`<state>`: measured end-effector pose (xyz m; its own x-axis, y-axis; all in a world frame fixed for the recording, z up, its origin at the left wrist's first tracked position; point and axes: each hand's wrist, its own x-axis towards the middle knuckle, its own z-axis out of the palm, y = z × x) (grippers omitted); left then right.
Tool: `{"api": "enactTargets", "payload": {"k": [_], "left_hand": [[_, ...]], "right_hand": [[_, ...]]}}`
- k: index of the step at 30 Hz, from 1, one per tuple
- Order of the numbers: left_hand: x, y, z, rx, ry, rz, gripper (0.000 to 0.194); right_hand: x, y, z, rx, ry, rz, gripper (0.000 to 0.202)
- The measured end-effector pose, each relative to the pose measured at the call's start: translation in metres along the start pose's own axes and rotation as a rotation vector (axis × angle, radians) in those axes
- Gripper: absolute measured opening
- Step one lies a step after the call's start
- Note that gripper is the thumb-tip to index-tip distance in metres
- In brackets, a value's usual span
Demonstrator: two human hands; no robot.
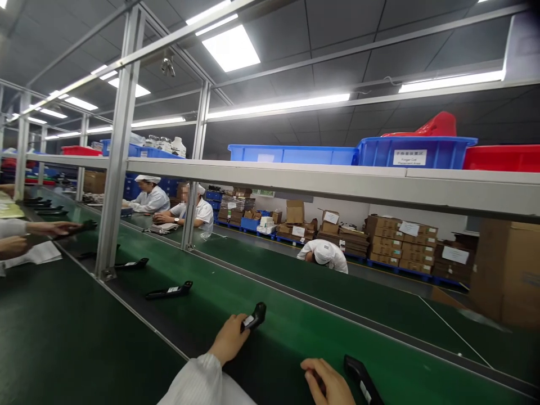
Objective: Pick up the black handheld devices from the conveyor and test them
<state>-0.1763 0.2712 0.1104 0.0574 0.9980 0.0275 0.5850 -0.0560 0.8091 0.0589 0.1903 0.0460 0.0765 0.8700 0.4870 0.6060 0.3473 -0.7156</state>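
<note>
My left hand is closed around the near end of a black, angled, handle-shaped part with a white label, held over the green conveyor belt. At the lower edge of the view, my right hand has loosely bent fingers and nothing visible in them. Just right of it, apart from the fingers, lies another black handle-shaped part, cut off by the frame. Farther up the belt rest more of these parts, including a labelled one and one partly behind a post.
A metal post stands at the belt's left side. Overhead, a shelf carries blue bins and red bins. A co-worker's hands reach in at far left. Other people in white sit or bend beyond the belt, before stacked cartons.
</note>
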Motion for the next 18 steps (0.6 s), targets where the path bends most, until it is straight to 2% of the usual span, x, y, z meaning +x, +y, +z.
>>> {"api": "enactTargets", "payload": {"k": [2,5,7,9,12,18], "left_hand": [[-0.006,0.015,0.016,-0.261,-0.110,-0.016,0.028],[-0.019,0.037,0.036,-0.786,-0.244,-0.094,0.042],[-0.028,0.049,0.044,-1.075,-0.333,-0.161,0.044],[-0.037,0.058,0.048,-1.230,-0.425,-0.214,0.045],[-0.046,0.067,0.052,-1.318,-0.494,-0.241,0.045],[-0.057,0.075,0.061,-1.328,-0.511,-0.192,0.044]], "right_hand": [[0.000,-0.005,-0.001,0.075,0.048,0.038,0.036],[0.001,-0.011,-0.006,0.206,0.101,0.118,0.041],[0.003,-0.013,-0.011,0.274,0.073,0.166,0.043],[0.005,-0.013,-0.016,0.318,0.019,0.221,0.045],[0.009,-0.015,-0.021,0.391,-0.002,0.277,0.047],[0.011,-0.032,-0.023,0.499,0.070,0.335,0.056]]}}
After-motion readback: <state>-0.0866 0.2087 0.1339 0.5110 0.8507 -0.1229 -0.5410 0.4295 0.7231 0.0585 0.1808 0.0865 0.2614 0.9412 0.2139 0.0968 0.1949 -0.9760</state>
